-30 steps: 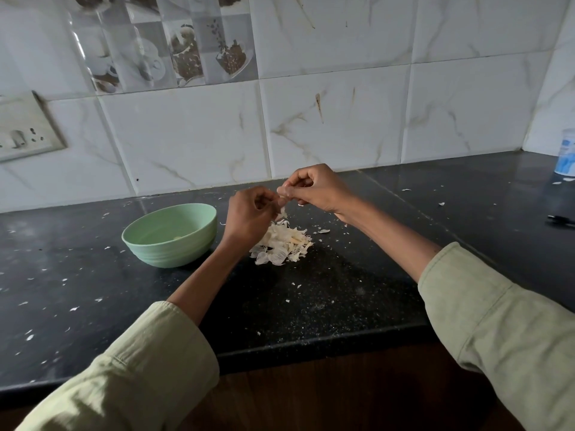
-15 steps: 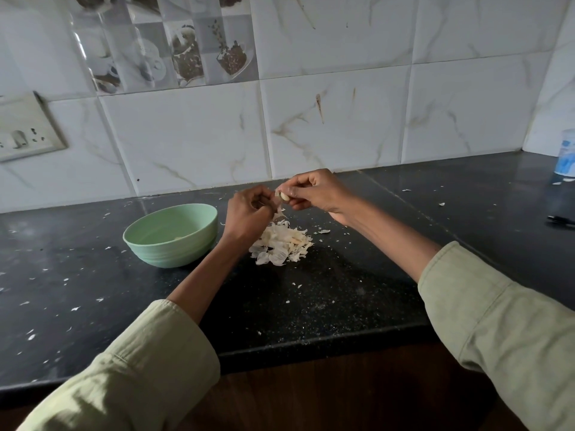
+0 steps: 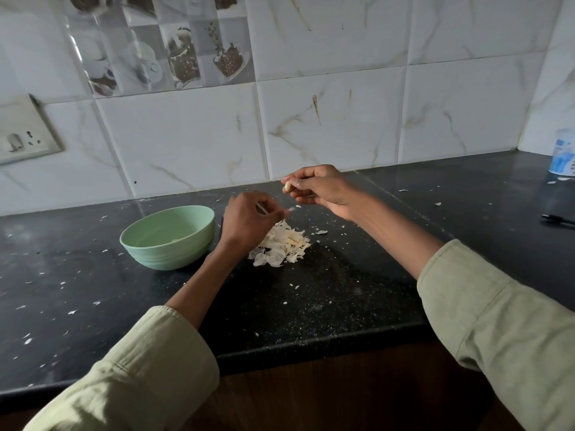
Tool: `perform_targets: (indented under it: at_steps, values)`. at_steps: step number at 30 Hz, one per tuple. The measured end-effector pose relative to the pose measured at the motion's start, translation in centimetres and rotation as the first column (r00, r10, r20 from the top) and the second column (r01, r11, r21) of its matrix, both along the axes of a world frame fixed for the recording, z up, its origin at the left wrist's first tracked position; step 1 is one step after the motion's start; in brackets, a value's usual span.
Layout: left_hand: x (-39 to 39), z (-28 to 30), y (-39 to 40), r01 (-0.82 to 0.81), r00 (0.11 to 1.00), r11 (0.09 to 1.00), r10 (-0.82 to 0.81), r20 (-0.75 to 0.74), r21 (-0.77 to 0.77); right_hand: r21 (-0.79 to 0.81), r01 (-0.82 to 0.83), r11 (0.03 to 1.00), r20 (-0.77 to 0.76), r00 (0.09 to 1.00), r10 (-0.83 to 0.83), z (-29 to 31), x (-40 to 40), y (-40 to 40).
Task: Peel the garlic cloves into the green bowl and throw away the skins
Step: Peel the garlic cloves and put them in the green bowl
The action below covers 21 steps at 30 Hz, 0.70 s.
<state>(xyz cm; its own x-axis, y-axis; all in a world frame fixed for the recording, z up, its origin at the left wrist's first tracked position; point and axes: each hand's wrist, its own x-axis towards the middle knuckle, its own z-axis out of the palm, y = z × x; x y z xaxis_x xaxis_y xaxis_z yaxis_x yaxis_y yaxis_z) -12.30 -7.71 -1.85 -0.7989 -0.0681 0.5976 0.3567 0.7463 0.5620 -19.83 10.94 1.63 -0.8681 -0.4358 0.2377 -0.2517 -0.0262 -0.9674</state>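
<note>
1. Two hands work above the desk [image 3: 311, 306]: the right hand [image 3: 323, 189] pinches a bare-looking garlic clove [image 3: 287, 186] at its fingertips, raised over the skins pile [image 3: 281, 244].
2. Left hand [image 3: 245, 220] has its fingers curled, seemingly on a thin strip of skin [image 3: 263, 209].
3. Let that strip fall on the pile, not beyond it.
4. Carry the clove left and release it low inside the green bowl [image 3: 168, 237], just beside the pile.

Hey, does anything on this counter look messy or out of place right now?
Yes. Bits of garlic skin are scattered across the black counter, well away from the main skin pile beside the green bowl: flecks at far left, near the front edge, and by the white container. Nothing looks damaged or tipped over.
</note>
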Motion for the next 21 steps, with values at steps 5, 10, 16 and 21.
perform_targets:
  at_steps: [5,10,16,21]
  values:
    - [0.3,0.2,0.4,0.027,0.999,0.996,-0.029,0.026,0.084,0.012,-0.045,0.999,0.013,0.999,0.044,0.2,0.0,0.2]
    - [0.8,0.9,0.9,0.086,0.996,0.985,-0.081,-0.036,0.147,0.055,-0.091,0.994,0.017,0.996,0.09,-0.1,0.1,0.1]
    - [1.5,1.5,1.1,0.071,0.98,0.997,-0.064,-0.187,0.03,0.079,-0.055,0.995,-0.068,0.996,0.06,-0.2,0.2,-0.1]
    - [2.7,2.5,0.5,-0.224,0.921,0.952,0.137,-0.365,-0.208,0.138,-0.038,0.99,-0.237,0.969,0.071,0.2,1.5,-0.5]
